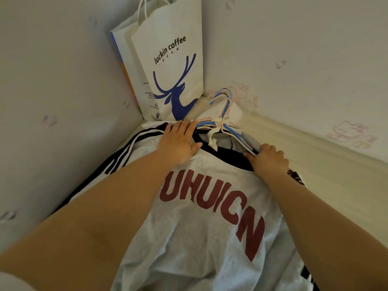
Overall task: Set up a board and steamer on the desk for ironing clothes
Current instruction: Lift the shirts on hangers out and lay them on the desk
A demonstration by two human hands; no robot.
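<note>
A grey T-shirt (210, 238) with dark red letters and a black collar lies on top of a pile of clothes, still on hangers. My left hand (178, 141) rests flat on its left shoulder, fingers spread toward the collar. My right hand (268, 159) is curled around the right shoulder of the shirt, gripping the blue and pink hangers (222, 127) where they slope down. The hanger hooks (225, 95) point toward the wall corner. No board or steamer is in view.
A white paper coffee bag (170, 66) with a blue deer stands in the corner, with a flat white package (123, 66) behind it. Patterned walls (315, 59) close in on the left and right. Black garments with white stripes (126, 148) lie under the shirt.
</note>
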